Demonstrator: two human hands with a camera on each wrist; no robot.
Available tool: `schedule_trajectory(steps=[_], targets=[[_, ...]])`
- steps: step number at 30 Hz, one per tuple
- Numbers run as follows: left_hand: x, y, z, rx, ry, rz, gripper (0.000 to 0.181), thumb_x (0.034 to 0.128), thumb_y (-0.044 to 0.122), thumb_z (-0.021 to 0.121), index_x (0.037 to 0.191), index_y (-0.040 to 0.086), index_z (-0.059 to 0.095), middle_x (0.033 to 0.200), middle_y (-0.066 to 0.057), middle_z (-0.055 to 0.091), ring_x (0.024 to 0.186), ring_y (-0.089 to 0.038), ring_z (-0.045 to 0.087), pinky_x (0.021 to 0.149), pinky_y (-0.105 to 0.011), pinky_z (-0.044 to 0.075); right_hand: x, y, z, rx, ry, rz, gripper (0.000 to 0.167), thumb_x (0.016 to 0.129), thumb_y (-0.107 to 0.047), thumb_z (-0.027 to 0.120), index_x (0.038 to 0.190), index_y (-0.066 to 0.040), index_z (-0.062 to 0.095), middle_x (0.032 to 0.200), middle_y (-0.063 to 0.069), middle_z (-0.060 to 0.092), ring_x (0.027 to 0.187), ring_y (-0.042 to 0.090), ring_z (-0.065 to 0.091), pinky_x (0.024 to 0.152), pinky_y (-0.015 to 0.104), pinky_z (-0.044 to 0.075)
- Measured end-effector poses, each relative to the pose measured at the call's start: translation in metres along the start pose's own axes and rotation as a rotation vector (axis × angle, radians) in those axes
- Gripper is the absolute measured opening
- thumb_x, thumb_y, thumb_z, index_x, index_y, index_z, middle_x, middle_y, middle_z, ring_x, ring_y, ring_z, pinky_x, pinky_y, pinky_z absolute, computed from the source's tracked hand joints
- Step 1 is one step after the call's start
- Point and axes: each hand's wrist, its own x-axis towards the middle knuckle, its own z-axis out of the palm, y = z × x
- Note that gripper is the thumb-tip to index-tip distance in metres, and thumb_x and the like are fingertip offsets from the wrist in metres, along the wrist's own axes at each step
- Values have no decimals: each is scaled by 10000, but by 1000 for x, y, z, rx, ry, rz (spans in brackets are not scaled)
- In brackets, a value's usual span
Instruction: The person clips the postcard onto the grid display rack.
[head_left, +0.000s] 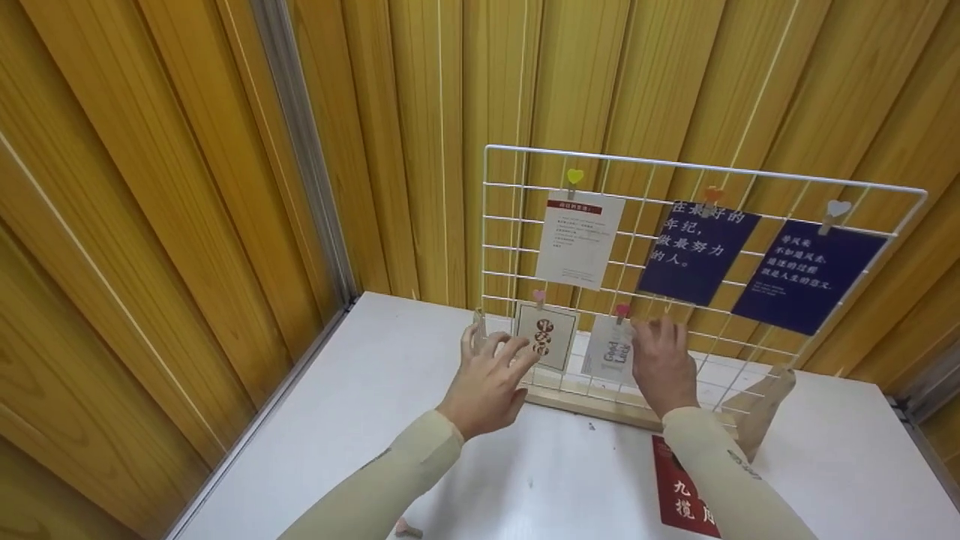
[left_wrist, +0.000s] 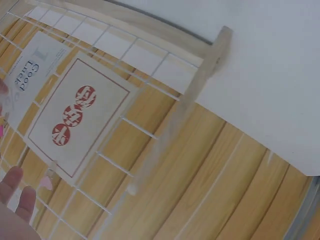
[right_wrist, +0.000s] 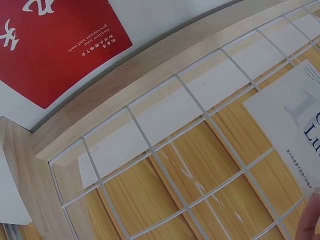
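Note:
A white wire grid (head_left: 705,160) stands upright in a wooden base. On its lower row hang a cream card with red circles (head_left: 559,322), under a pale pink heart clip (head_left: 539,298), and a "Good Luck" card (head_left: 600,349), under a darker pink heart clip (head_left: 622,310). My right hand (head_left: 665,366) has curled fingers at the right edge of the "Good Luck" card and appears to pinch it; a fingertip (right_wrist: 309,220) shows beside that edge in the right wrist view. Before the cream card's left side, my left hand (head_left: 487,384) hovers with loosely bent fingers, holding nothing.
Higher on the grid, heart clips hold a white card (head_left: 579,244) and two dark blue cards (head_left: 697,259). A red card (head_left: 679,480) lies on the white table (head_left: 570,480) by my right forearm. One loose clip (head_left: 407,529) lies at the front. Wood-panelled walls stand behind and left.

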Motion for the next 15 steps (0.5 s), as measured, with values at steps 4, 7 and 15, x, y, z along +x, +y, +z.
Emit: schedule_trajectory(steps=[4,7,15], targets=[[-17,-11,0,-5,-20,-46,452,860,345,714,1278,247,571,1317,-13,556,1214,-259,489,1018,-708,235,3,1,-2,6,-7,0,276,915,-20,643,1180,-15,567,1094,258,469,1047,455,479,491,494,536],[-28,-19,-3,-13,-23,-79,457,855,334,728,1277,238,584,1303,-11,567,1218,-267,484,1016,-721,224,5,2,-4,21,-9,2,315,912,-35,651,1212,-13,558,1137,260,464,1092,453,463,521,513,541],[-71,-30,0,-64,-12,-181,459,836,323,759,1263,227,618,1238,-3,612,1186,-269,498,999,-732,227,-2,-4,-1,48,-22,0,360,899,-49,648,1243,-5,549,1140,244,490,1103,434,461,535,523,538]])
